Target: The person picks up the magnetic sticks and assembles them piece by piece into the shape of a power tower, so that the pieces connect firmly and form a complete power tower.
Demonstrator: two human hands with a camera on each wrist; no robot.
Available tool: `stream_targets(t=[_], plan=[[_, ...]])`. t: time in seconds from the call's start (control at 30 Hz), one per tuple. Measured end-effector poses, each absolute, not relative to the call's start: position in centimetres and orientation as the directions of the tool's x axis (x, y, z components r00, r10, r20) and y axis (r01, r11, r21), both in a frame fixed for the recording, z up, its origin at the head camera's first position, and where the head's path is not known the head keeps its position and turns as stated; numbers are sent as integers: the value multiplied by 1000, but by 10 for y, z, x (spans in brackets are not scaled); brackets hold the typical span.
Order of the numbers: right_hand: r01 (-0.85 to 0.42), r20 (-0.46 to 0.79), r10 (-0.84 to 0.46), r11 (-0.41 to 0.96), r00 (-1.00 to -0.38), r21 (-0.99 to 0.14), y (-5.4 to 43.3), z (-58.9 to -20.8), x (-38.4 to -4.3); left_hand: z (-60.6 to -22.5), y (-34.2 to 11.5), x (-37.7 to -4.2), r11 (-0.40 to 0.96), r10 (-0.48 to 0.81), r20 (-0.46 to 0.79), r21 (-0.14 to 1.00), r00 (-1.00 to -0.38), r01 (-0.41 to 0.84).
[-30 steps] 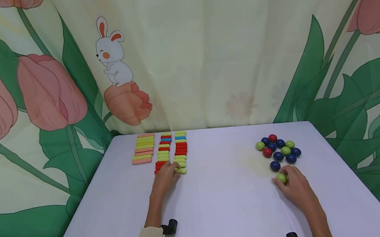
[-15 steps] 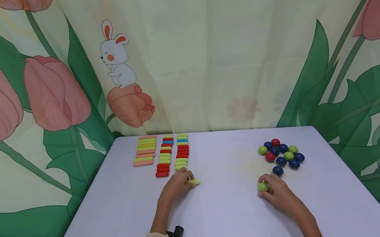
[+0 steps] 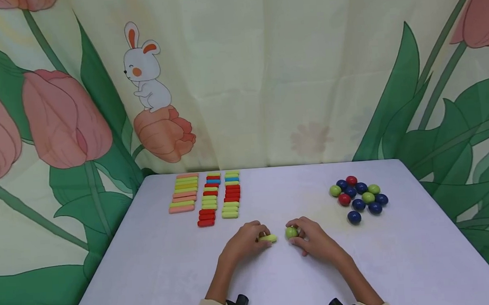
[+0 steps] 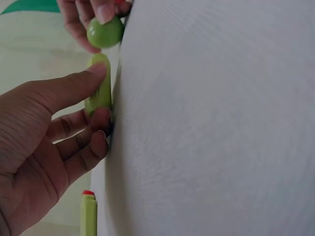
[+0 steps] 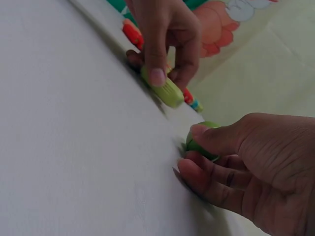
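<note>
Near the middle of the table, my left hand pinches a short yellow-green stick between thumb and fingers. Its free end points right, toward my other hand. My right hand grips a small green ball with thumb and fingertips, just right of the stick. A narrow gap separates the two in the head view. In the left wrist view the ball sits just beyond the stick's tip. Both hands are low over the white tabletop, and fingers cover part of each thing.
Three columns of short sticks stand at the back left: pink and yellow, red and yellow-green, and another alongside. A cluster of blue, red and green balls lies at the back right. A printed curtain hangs behind the table.
My left hand has taken a yellow-green stick from the front of the third column and carried it right. My right hand has moved left with the green ball, away from the cluster.
</note>
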State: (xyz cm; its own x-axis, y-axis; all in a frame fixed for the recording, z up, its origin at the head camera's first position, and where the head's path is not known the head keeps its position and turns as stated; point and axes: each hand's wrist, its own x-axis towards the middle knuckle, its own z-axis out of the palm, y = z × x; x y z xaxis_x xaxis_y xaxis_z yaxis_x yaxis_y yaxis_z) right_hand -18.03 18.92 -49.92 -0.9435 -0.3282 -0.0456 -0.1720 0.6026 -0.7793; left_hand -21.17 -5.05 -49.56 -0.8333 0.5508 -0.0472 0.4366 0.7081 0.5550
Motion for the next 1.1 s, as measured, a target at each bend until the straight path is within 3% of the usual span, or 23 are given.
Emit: stream_targets(t=[0.2,0.47,0.67,0.87,1.0,1.1], plan=[[-208,-19,-397,520,-917,-828,173,-504,-183,-497,-46,-208,688,564,-36,573,-825,445],[-141,-49,-332,524,-942,-840,172,-504,-181,-495,-45,-208,705,529,-41,576,-847,413],[-99,-35,-226,558,-974,-824,178,-503,-179,-489,-45,-207,767,460,-128,556,-879,320],[-127,152,-35,747,-988,-653,201,-503,-178,-484,-52,-206,743,430,-250,644,-868,183],[-118,339,88,832,-937,-542,226,-502,-175,-487,-60,-209,671,416,-278,737,-866,85],[-55,409,187,857,-893,-513,245,-499,-171,-490,-64,-210,627,410,-256,776,-875,67]])
